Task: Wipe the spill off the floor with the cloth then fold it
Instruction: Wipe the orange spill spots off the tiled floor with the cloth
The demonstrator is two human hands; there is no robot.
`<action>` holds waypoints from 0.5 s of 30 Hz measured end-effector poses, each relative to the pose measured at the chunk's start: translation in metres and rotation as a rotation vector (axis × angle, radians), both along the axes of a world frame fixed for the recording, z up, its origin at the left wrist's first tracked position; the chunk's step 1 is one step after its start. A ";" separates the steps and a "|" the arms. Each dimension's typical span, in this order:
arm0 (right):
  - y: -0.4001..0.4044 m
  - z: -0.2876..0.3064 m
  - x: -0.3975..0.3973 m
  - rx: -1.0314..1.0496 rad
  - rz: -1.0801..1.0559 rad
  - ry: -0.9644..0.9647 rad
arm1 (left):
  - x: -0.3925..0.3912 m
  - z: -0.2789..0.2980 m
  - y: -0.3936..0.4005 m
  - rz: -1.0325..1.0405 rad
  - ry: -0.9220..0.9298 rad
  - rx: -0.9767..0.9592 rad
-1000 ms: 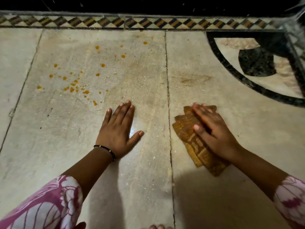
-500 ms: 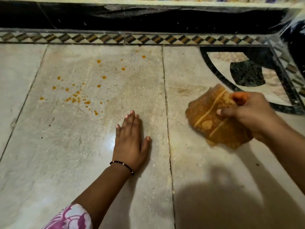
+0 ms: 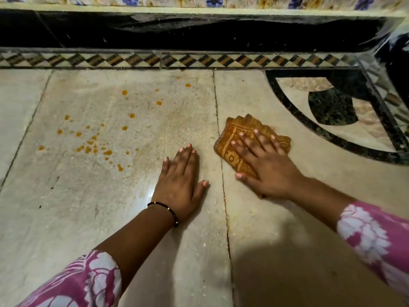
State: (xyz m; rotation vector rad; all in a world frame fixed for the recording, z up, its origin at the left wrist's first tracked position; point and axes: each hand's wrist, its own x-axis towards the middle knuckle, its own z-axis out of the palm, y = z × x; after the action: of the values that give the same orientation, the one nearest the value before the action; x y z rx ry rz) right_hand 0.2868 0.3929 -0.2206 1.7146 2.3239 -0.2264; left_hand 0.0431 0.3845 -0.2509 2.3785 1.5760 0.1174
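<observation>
While right hand (image 3: pixel 263 165) flattens woven cloth (image 3: pixel 238 131), orange droplets (image 3: pixel 93 147) dot marble.

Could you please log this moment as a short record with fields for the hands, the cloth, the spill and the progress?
left hand: flat on the floor, fingers straight
right hand: pressing flat on the cloth
cloth: brown, patterned, bunched, on the tile right of the joint
spill: orange drops on the left tile, apart from the cloth
progress: spill not yet wiped
</observation>
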 end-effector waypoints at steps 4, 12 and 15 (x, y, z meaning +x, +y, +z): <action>0.008 -0.021 0.019 0.085 -0.135 0.110 | -0.006 -0.005 0.026 -0.004 0.084 0.046; 0.147 -0.027 0.042 0.170 -0.632 0.055 | -0.011 -0.010 0.033 0.034 0.076 0.035; 0.148 -0.030 -0.015 0.190 -0.492 0.088 | -0.011 -0.009 0.034 0.030 0.073 0.033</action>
State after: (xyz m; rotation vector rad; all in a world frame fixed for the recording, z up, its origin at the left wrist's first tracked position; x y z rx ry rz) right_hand 0.2714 0.5409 -0.2506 2.3992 1.9925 -0.1734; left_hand 0.0323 0.4182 -0.2602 2.4103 1.6554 0.0647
